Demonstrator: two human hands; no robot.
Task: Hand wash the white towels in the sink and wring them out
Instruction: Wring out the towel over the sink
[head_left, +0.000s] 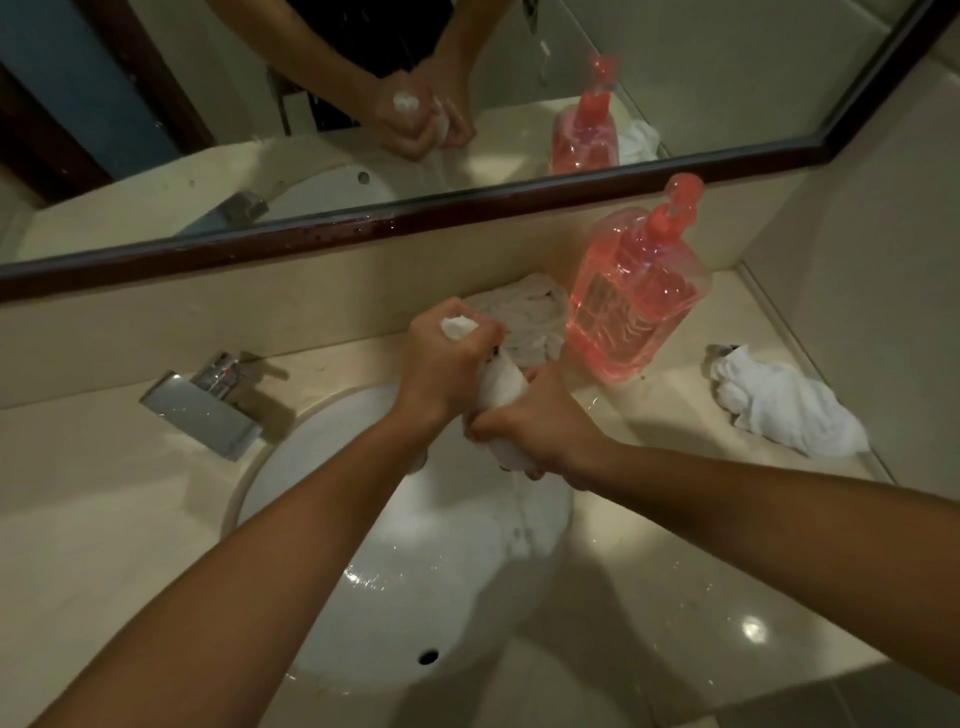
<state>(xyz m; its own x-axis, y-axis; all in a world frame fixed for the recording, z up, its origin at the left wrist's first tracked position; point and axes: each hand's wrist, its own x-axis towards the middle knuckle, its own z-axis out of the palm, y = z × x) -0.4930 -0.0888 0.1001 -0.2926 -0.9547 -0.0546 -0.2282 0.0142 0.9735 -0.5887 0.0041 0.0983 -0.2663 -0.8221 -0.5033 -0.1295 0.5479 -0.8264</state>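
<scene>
A white towel (497, 387), rolled into a tight twist, hangs over the white sink (311, 488). My left hand (441, 358) grips its upper end, with a tuft of cloth sticking out above the fist. My right hand (535, 431) grips the lower end, and water runs down from it into the basin. A second white towel (524, 317) lies bunched on the counter behind my hands. A third white towel (784, 405) lies crumpled on the counter at the right.
A pink pump soap bottle (634, 306) stands just right of my hands. The chrome faucet (208, 405) sits at the sink's left rim. A dark-framed mirror (395, 218) runs along the back wall. The beige counter (675, 545) is wet.
</scene>
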